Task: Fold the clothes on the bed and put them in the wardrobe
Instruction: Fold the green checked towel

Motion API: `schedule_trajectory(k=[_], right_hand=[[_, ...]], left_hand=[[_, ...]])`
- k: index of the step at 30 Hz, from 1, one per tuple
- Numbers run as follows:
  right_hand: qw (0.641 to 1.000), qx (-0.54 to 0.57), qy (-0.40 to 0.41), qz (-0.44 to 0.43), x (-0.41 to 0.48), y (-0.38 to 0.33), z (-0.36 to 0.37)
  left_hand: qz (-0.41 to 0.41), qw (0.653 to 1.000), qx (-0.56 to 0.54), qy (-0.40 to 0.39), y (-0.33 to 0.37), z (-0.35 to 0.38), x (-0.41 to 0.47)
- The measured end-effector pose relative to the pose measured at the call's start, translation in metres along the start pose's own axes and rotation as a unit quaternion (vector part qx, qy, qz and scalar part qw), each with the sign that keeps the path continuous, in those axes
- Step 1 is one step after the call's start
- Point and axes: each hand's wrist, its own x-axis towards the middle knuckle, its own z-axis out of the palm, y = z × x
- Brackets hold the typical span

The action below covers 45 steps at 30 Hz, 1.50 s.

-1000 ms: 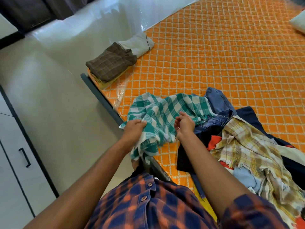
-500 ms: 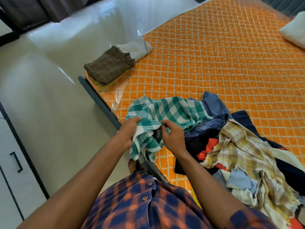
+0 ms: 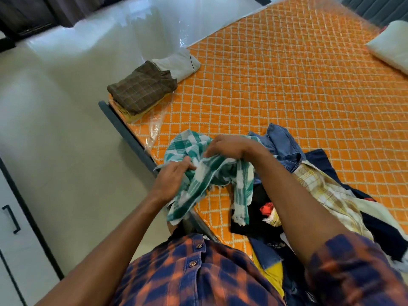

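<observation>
Cloth, green-checked (image 3: 199, 173), bunched over the bed's (image 3: 287, 85) near edge, ends dangling. Left hand (image 3: 172, 180) fingers clamped on its lower fold; right hand (image 3: 229, 146) fingers pinching its top. Unfolded pile (image 3: 320, 191) touching it; folded stack (image 3: 141, 89) at bed's corner.

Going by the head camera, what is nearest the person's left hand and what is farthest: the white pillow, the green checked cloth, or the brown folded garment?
1. Green checked cloth: gripped in the left hand.
2. Brown folded garment: farther along the left edge of the bed.
3. White pillow: far right corner.
</observation>
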Motion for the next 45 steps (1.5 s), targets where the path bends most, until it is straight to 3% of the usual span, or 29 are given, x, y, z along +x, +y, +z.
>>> schedule_trajectory(k=[2,4,6,8,11,13,17,20,23,26,28,30,33,34,35,36,38,39,42,43,45], right_hand=[[0.998,-0.035,-0.058,-0.017,0.008,-0.007,0.007],[0.996,0.033,-0.086,-0.005,0.013,-0.008,0.017],[0.992,0.107,-0.066,-0.021,0.02,-0.006,0.029],[0.986,0.125,0.081,-0.075,0.024,0.0,0.037],[0.909,0.119,0.387,-0.099,0.014,0.019,0.051],[0.873,0.167,0.453,-0.068,-0.003,0.027,0.063],[0.885,0.33,0.328,0.026,-0.023,0.022,0.088],[0.844,0.448,0.29,0.057,-0.014,0.017,0.1],[0.836,0.415,0.348,0.085,0.001,0.023,0.103],[0.854,0.318,0.395,0.119,0.008,0.033,0.104],[0.842,0.334,0.398,0.145,0.013,0.039,0.104],[0.765,0.446,0.42,0.2,0.022,0.046,0.1],[0.573,0.664,0.436,0.2,0.032,0.067,0.077],[0.546,0.682,0.447,0.193,0.031,0.073,0.066],[0.559,0.662,0.462,0.189,0.025,0.07,0.052],[0.595,0.617,0.485,0.174,0.02,0.067,0.04],[0.704,0.484,0.509,0.108,0.011,0.059,0.025],[0.771,0.413,0.48,0.071,0.011,0.053,0.023],[0.948,0.199,0.248,0.018,0.023,0.029,0.034],[0.98,0.113,0.16,0.024,0.029,0.02,0.042],[0.995,-0.085,0.02,0.037,0.042,0.004,0.062]], left_hand=[[0.049,0.998,0.011,-0.031,0.004,0.001,-0.003],[0.069,0.992,0.097,-0.049,0.006,0.009,-0.005],[0.068,0.991,0.108,-0.032,0.007,0.012,-0.004],[0.018,1.0,-0.015,-0.019,0.009,0.011,-0.002],[-0.092,0.976,-0.199,0.002,0.012,0.004,0.003],[-0.111,0.967,-0.23,0.003,0.013,0.002,0.005],[-0.054,0.994,-0.092,0.001,0.011,0.005,0.009],[0.011,0.999,0.014,-0.043,0.02,0.016,0.007],[0.066,0.989,0.126,-0.052,0.025,0.023,0.005],[0.089,0.984,0.14,-0.058,0.023,0.025,0.007],[0.115,0.979,0.153,-0.066,0.02,0.026,0.005],[0.152,0.965,0.201,-0.073,0.017,0.025,0.002],[0.209,0.926,0.309,-0.059,0.013,0.019,0.002],[0.232,0.912,0.335,-0.054,0.013,0.018,0.002],[0.253,0.899,0.353,-0.053,0.013,0.018,0.002],[0.274,0.889,0.364,-0.056,0.014,0.018,0.001],[0.315,0.875,0.364,-0.054,0.018,0.025,-0.002],[0.335,0.87,0.358,-0.051,0.021,0.03,-0.004],[0.379,0.862,0.329,-0.077,0.02,0.046,-0.008],[0.388,0.859,0.324,-0.084,0.017,0.051,-0.009],[0.383,0.864,0.312,-0.102,0.006,0.06,-0.011]])
